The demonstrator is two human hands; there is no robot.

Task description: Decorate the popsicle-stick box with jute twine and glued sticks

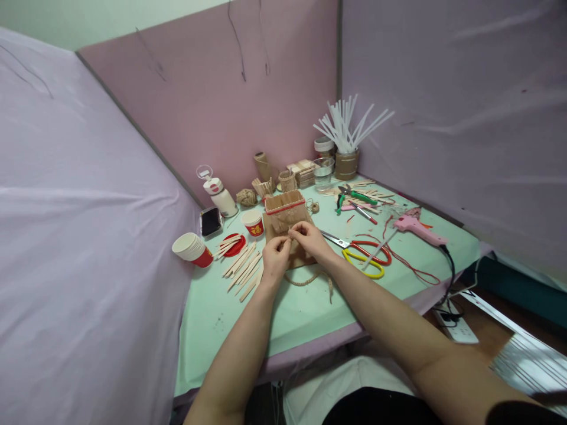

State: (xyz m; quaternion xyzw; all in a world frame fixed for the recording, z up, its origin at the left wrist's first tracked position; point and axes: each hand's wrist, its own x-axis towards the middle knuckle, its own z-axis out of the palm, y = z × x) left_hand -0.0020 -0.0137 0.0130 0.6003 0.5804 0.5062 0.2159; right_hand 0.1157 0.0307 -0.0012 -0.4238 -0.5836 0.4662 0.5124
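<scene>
No brand name or lettering can be read with certainty: the red paper cup (253,224) left of centre bears a gold motif too small to decipher, and a small mark on the blade of the scissors (349,243) is illegible. The main workpiece, a box of upright wooden sticks (284,212), stands at the centre of the frame on a flat brown base (303,258); it is open-topped, roughly rectangular, ribbed in texture, with a red band below its rim. Directly in front of it, the left hand (275,257) and the right hand (307,241) meet, thumbs and forefingers of both closed in a pinch; what lies between the fingertips is too small to identify. A coarse braided cord (310,280) curves over the pale green cloth (239,336) below the hands. Left of the hands, flat pale wooden sticks (243,268) lie in a loose row, with more on a round red lid (233,246); a stack of paper cups (192,248) lies tilted beyond. The scissors, right of centre, have one red and one yellow handle loop. Further right rests a pink glue gun (416,227) with a translucent stick. At upper right, white sticks (348,127) fan out from a brown ribbed holder (346,166).
</scene>
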